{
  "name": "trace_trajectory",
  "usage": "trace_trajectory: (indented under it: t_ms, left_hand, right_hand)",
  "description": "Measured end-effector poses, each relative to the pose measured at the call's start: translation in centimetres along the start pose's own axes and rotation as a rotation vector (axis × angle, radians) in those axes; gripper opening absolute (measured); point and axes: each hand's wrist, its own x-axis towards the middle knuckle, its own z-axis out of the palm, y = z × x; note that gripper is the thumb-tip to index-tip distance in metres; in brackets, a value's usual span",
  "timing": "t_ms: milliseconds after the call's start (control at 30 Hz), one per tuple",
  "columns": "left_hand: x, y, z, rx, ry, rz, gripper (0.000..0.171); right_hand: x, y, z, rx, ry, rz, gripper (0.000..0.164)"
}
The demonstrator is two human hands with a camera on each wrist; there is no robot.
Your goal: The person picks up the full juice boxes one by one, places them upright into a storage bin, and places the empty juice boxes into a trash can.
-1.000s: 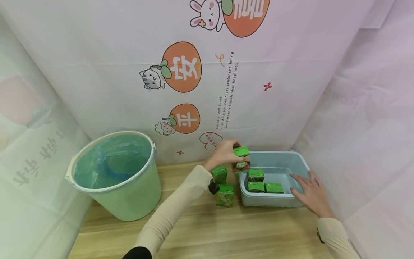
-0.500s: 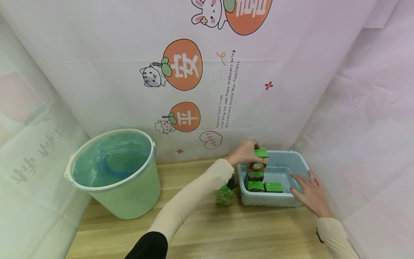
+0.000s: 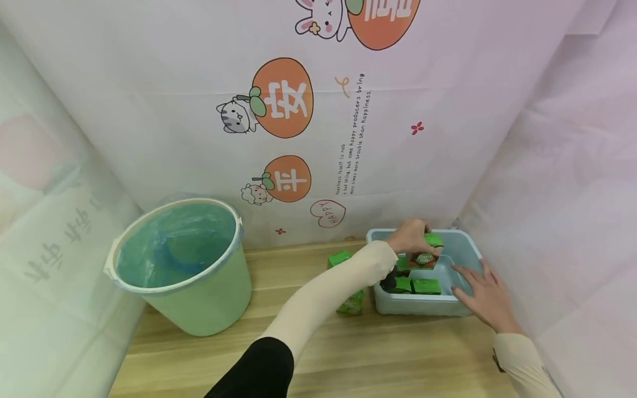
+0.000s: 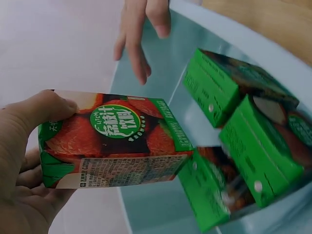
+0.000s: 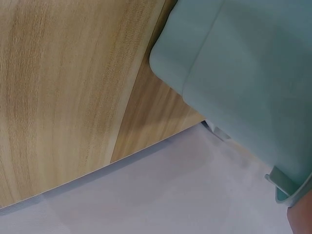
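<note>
My left hand (image 3: 410,236) grips a juice box (image 4: 117,131) with a lychee print and green ends, thumb on its front face. It holds the box over the light blue bin (image 3: 423,307), near the middle. Three more juice boxes stand inside at the bin's left side, one of them (image 4: 268,141) nearest the wall in the left wrist view. My right hand (image 3: 486,298) rests on the bin's right rim with fingers extended inward. In the right wrist view the bin's outer wall (image 5: 243,73) fills the upper right, and only a bit of the hand shows.
Left of the bin, one juice box (image 3: 339,257) stands on the wooden table (image 3: 378,354), partly behind my left sleeve. A green packet (image 3: 352,304) is just in front of it. A pale green bucket (image 3: 199,309) with a plastic liner stands farther left. White printed cloth hangs around.
My left hand has carried the juice box rightward, from the bin's left edge to over its middle. The right hand has stayed on the rim.
</note>
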Motion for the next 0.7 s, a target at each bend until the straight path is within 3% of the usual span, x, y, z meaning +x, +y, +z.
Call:
trace_trajectory:
  t_ms: [233, 467, 700]
  left_hand:
    - [1.6, 0.8, 2.6, 0.039, 0.001, 0.043, 0.034]
    - [1.8, -0.2, 4.6, 0.042, -0.007, -0.001, 0.028]
    - [1.4, -1.5, 6.6, 0.074, 0.020, -0.034, 0.057]
  right_hand:
    - [-0.2, -0.1, 0.1, -0.019, 0.005, 0.031, 0.056]
    - [0.0, -0.3, 0.1, -0.016, -0.020, 0.040, 0.057]
    - [0.3, 0.0, 0.2, -0.013, 0.001, 0.025, 0.055]
